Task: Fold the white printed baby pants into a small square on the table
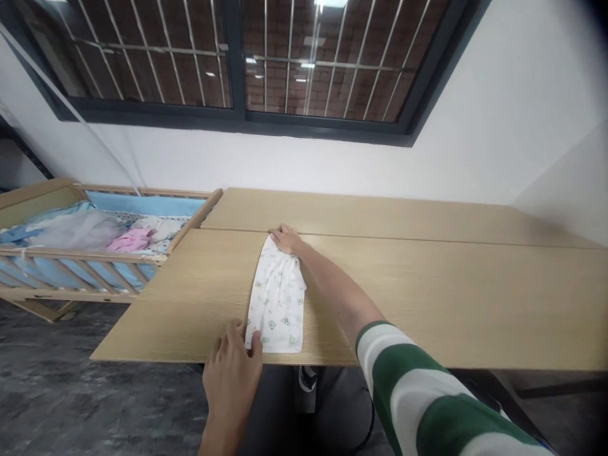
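A small white baby garment [278, 301] with a green and grey print lies folded into a narrow strip on the wooden table. My right hand [286, 239] rests on its far end, fingers stretched out over the cloth. Some wrinkles run through the fabric just below that hand. At the near left corner is my left hand [232, 373], its thumb at the cloth and its fingers apart along the left edge. Whether those fingertips press on the cloth or only on the table is hard to tell.
The wooden table [451, 297] stretches far to the right, with a seam near its back. On the left stands a wooden crib [95, 256] holding white netting and a pink cloth [130, 239]. A barred window [237, 120] is in the wall behind.
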The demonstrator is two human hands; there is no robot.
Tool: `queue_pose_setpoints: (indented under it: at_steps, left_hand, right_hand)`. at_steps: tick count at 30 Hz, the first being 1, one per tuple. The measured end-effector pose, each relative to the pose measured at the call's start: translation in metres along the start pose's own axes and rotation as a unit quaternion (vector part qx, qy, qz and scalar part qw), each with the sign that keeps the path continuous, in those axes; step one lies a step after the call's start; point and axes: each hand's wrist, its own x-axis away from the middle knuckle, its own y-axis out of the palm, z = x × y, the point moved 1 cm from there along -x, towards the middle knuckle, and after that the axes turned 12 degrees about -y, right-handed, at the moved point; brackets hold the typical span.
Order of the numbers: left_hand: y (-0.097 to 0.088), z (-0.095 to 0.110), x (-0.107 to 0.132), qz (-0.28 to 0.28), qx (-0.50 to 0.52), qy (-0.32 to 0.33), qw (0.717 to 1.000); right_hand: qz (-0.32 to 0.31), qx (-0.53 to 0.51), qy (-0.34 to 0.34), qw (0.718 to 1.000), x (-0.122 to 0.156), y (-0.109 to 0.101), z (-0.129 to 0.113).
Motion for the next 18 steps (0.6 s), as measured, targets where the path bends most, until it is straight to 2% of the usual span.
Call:
queue_pose_setpoints:
  at_steps: [3, 5, 7, 9, 11, 13, 15, 18]
  left_hand:
    - [0.006, 0.002, 0.011, 0.139, 0.037, 0.109, 0.984]
    - [0.014, 0.006, 0.025, 0.166, 0.073, 0.183, 0.966]
    - [0.026, 0.009, 0.040, 0.152, 0.086, 0.227, 0.958]
    - [0.041, 0.009, 0.051, 0.128, 0.070, 0.242, 0.959]
    - [0.056, 0.005, 0.056, 0.109, 0.050, 0.245, 0.962]
    - [0.067, -0.001, 0.058, 0.098, 0.037, 0.239, 0.965]
    - [0.073, -0.006, 0.058, 0.098, 0.040, 0.238, 0.965]
    - [0.070, -0.009, 0.058, 0.101, 0.050, 0.243, 0.963]
  right_hand:
    - [0.022, 0.010, -0.016, 1.000, 0.001, -0.016, -0.017]
    - [0.029, -0.012, -0.070, 0.997, 0.010, -0.027, -0.041]
    - [0.001, -0.066, -0.179, 0.982, 0.034, -0.034, -0.075]
    - [-0.070, -0.121, -0.310, 0.940, 0.071, -0.032, -0.110]
    - [-0.134, -0.149, -0.379, 0.903, 0.113, -0.026, -0.136]
    - [-0.156, -0.163, -0.395, 0.891, 0.146, -0.017, -0.150]
    - [-0.151, -0.168, -0.389, 0.893, 0.161, -0.010, -0.149]
    - [-0.137, -0.150, -0.352, 0.914, 0.150, -0.004, -0.129]
